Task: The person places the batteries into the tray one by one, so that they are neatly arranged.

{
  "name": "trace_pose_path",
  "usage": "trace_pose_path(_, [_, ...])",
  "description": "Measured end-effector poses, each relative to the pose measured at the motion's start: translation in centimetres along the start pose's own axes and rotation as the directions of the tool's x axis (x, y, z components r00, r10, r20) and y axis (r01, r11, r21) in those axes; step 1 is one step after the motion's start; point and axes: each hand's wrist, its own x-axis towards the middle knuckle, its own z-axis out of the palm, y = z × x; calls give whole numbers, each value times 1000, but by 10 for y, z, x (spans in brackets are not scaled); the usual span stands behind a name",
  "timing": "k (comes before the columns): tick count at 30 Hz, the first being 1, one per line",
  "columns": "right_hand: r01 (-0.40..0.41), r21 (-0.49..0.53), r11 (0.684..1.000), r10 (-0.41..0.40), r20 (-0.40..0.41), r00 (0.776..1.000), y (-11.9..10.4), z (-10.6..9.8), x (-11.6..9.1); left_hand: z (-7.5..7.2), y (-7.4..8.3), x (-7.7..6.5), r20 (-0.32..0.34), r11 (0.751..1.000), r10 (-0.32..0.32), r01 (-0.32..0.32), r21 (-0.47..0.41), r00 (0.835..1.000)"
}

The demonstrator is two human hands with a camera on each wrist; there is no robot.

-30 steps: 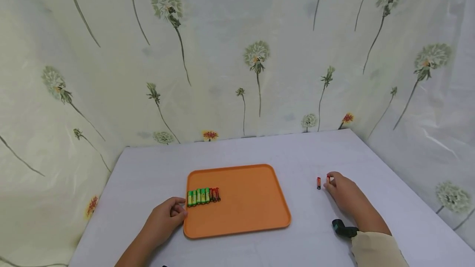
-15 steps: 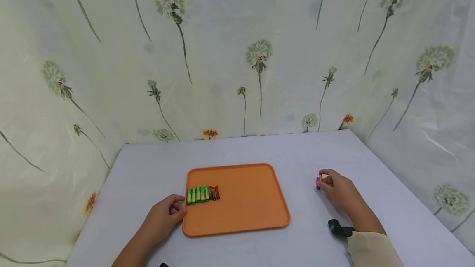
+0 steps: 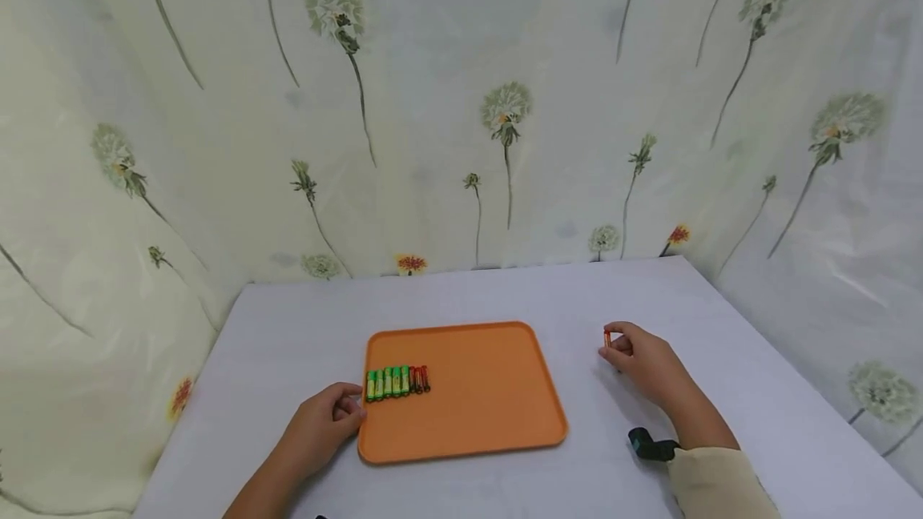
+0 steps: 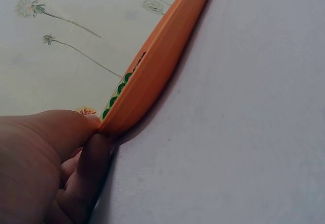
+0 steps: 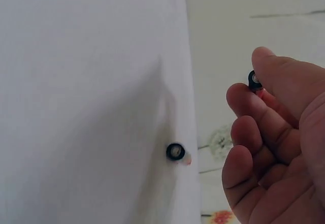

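Observation:
An orange tray [image 3: 483, 399] lies on the white-covered table. My left hand [image 3: 323, 428] pinches its left rim between thumb and fingers; the left wrist view shows this up close. Inside, along the left side, several green batteries [image 3: 387, 383] and a few thinner red batteries [image 3: 419, 380] stand side by side in one row. To the right of the tray, my right hand [image 3: 644, 363] holds a small red battery [image 3: 607, 339] between thumb and fingertips, above the table. Below that hand another battery [image 5: 175, 152] lies on the cloth, almost wholly hidden from the head view.
A floral curtain [image 3: 433, 102] hangs behind and at both sides of the table [image 3: 303, 319]. On the right wrist sits a black camera mount [image 3: 651, 447], just ahead of a beige sleeve [image 3: 721, 483].
My right hand has moved left toward the tray with the red battery, passing over the one lying on the table. My left hand keeps its place at the tray's rim.

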Motion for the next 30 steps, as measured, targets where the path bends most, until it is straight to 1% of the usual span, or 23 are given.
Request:
trace_pose_path(2, [13,9,1000,-13,4,1000,-5,3,1,-1,-1,-1,-4,1000,-2,2,-4,1000])
trace_pose_path(9, [68,26,997,-69,0,998,-25,4,8,-3,-3,-1,-16,999,37,-37,-24,999])
trace_pose_path(15, [87,46,995,-89,27,996,-44,11,15,-3,-3,-1,-14,999,27,-27,-29,1000])
trace_pose_path(21, [127,81,989,-130,33,991,-61,16,19,-3,-1,-3,-1,999,29,-29,-36,1000])
trace_pose_path(26, [159,109,981,-163,31,986,-75,21,22,-1,-1,-1,-6,999,20,-20,-28,1000])
trace_pose_path(30, [178,122,977,-184,48,982,-85,27,25,0,-2,-1,-11,1000,25,-25,-16,1000])
